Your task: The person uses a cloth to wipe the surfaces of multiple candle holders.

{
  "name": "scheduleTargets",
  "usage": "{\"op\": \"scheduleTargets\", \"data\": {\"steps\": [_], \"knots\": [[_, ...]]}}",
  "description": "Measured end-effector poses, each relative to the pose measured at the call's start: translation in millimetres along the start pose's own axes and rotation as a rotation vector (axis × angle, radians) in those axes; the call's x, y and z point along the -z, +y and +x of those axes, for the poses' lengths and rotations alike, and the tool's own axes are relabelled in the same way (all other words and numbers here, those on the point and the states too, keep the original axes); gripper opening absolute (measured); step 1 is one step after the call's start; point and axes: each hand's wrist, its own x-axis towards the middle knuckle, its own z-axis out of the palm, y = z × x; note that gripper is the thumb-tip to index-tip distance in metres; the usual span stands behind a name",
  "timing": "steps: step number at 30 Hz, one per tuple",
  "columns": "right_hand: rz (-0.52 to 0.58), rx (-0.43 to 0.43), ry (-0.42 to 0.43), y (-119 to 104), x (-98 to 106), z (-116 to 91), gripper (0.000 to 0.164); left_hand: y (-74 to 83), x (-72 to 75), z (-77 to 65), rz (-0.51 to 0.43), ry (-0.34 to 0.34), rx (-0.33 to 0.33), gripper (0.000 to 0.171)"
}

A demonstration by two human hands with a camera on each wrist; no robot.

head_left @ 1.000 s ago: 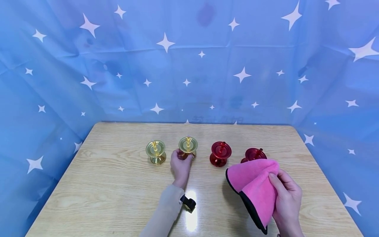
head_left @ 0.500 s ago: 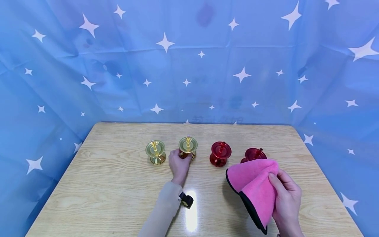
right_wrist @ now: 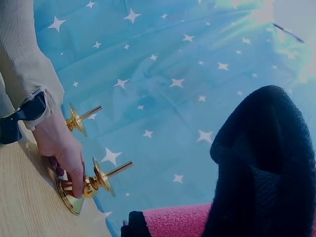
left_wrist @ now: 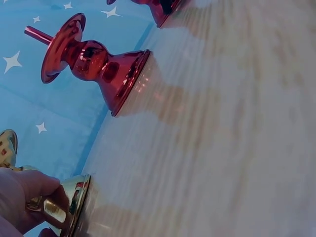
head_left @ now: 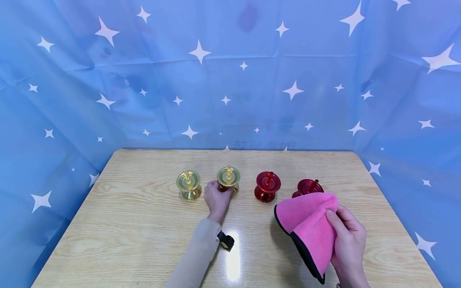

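Note:
My left hand (head_left: 217,199) grips the lower stem of a gold candle holder (head_left: 228,176), which stands upright on the table; its base (left_wrist: 78,205) meets the tabletop in the left wrist view. Just to the left stands a second gold candle holder (head_left: 189,185). My right hand (head_left: 348,236) pinches a pink cloth (head_left: 312,216) with black edging and holds it up over the right side of the table. To the right of the gripped holder is a red candle holder (head_left: 267,187). The cloth partly hides another red candle holder (head_left: 309,187).
The wooden table (head_left: 126,224) ends at its back edge against a blue curtain (head_left: 230,80) printed with white stars. All the candle holders form a row near that back edge. A black band with a small device (head_left: 226,241) sits on my left wrist.
My left hand and forearm have shifted slightly left while keeping hold of the gold candle holder. The cloth and right hand have stayed nearly still.

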Motion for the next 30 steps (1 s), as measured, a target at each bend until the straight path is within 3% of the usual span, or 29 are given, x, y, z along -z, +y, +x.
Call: {"op": "scheduleTargets", "data": {"steps": [11, 17, 30], "knots": [[-0.005, 0.0, 0.007, -0.1, -3.8, 0.3, 0.016, -2.2, 5.1, -2.8, -0.128, -0.057, -0.094, 0.029], [-0.012, -0.009, 0.002, 0.7, -3.5, 0.2, 0.017, -1.4, 8.4, -2.5, -0.283, -0.138, -0.069, 0.023], [-0.025, -0.012, 0.006, 2.5, -4.2, 0.3, 0.018, 9.1, 15.3, -2.1, -0.4, -0.21, -0.025, 0.023]]}}
